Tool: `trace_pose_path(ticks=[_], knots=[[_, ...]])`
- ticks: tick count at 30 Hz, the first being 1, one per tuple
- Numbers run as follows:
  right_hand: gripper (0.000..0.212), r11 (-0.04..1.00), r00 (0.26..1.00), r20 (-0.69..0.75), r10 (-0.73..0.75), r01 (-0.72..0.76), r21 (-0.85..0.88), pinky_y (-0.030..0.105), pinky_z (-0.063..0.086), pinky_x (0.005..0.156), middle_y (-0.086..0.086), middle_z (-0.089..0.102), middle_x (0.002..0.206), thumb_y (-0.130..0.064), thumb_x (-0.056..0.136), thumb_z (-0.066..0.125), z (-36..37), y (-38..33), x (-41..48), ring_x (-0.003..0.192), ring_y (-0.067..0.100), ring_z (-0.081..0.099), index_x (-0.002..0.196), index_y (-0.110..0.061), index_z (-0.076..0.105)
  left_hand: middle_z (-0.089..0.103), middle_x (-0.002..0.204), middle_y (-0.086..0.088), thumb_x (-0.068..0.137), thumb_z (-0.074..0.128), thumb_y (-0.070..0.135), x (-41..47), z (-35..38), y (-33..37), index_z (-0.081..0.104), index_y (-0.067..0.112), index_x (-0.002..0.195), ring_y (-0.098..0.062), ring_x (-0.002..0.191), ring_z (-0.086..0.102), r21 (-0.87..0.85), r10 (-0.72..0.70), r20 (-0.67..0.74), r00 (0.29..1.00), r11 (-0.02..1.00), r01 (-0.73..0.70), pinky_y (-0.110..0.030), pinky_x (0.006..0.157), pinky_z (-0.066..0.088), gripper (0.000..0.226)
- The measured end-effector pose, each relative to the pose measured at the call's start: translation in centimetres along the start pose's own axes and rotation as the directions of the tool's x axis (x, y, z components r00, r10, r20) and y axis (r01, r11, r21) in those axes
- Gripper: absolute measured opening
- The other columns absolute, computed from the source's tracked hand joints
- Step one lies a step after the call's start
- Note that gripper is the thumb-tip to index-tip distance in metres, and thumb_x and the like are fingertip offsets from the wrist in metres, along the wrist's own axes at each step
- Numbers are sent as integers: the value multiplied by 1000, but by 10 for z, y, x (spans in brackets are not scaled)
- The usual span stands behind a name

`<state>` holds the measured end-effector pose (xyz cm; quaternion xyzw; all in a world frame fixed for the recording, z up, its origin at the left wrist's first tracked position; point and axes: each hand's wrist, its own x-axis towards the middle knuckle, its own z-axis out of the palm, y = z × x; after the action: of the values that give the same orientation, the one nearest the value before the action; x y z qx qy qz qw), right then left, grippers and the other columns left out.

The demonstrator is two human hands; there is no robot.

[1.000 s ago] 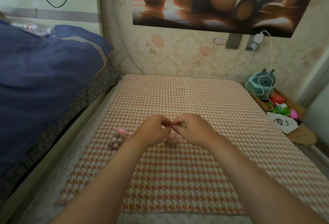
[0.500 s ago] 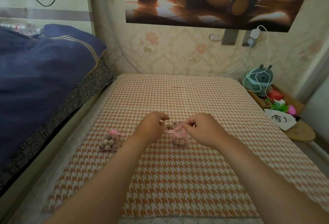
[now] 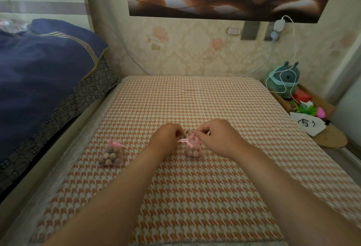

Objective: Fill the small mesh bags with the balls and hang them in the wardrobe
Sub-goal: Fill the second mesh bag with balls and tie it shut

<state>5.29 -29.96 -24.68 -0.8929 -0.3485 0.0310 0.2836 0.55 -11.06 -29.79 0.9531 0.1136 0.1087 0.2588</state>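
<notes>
Two small pink mesh bags hold several brown balls. One tied bag [image 3: 111, 155] lies alone on the orange houndstooth cloth [image 3: 195, 197], left of my arms. The second bag [image 3: 193, 148] sits between my hands with its neck gathered. My left hand [image 3: 167, 138] pinches the pink drawstring on the bag's left side. My right hand [image 3: 218, 137] pinches the bag's top and the string on the right. My fingers hide the bag's mouth.
A dark blue quilt [image 3: 39, 81] covers the bed along the left. A low shelf at the right carries a teal plush toy [image 3: 283, 79], a white pouch [image 3: 307, 125] and colourful bits. A white charger cable [image 3: 293, 54] hangs from the wall.
My hands have drawn apart slightly, pulling the drawstring ends out sideways, and the bag between them shows more. The view has tilted down a little.
</notes>
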Motion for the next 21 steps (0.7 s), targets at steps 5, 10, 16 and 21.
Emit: trace_pose_path(ticks=[5, 10, 16, 21], knots=[[33, 1000, 1000, 7, 0, 0, -9, 43, 54, 55, 4, 78, 94, -38, 97, 58, -2, -1, -2, 44, 14, 49, 75, -20, 75, 67, 94, 11, 92, 66, 25, 0, -15, 10, 68, 21, 106, -3, 84, 61, -216, -42, -121, 992, 976, 15, -20, 72, 49, 14], [29, 1000, 1000, 16, 27, -27, -12, 45, 54, 57, -7, 76, 77, -28, 97, 58, -6, -5, -7, 49, 14, 54, 74, -30, 75, 69, 89, 13, 89, 70, 30, -14, -38, 33, 71, 26, 92, -4, 84, 64, -354, 12, -147, 989, 933, -64, -22, 76, 52, 5], [22, 998, 998, 33, 57, -57, -13, 40, 58, 66, -9, 76, 85, -29, 97, 57, -10, -13, -14, 66, 15, 68, 101, -32, 79, 66, 94, 17, 89, 69, 34, -33, -49, 52, 72, 29, 93, 2, 86, 61, -196, 96, -21, 995, 976, -98, -15, 68, 45, 7], [24, 999, 998, 29, 50, -49, -22, 42, 58, 64, -7, 76, 81, -28, 96, 57, -13, -15, -17, 64, 17, 68, 99, -32, 80, 69, 100, 14, 88, 70, 35, -38, -46, 55, 76, 26, 100, -2, 85, 61, -107, 68, 20, 998, 992, -65, -23, 74, 51, 16]])
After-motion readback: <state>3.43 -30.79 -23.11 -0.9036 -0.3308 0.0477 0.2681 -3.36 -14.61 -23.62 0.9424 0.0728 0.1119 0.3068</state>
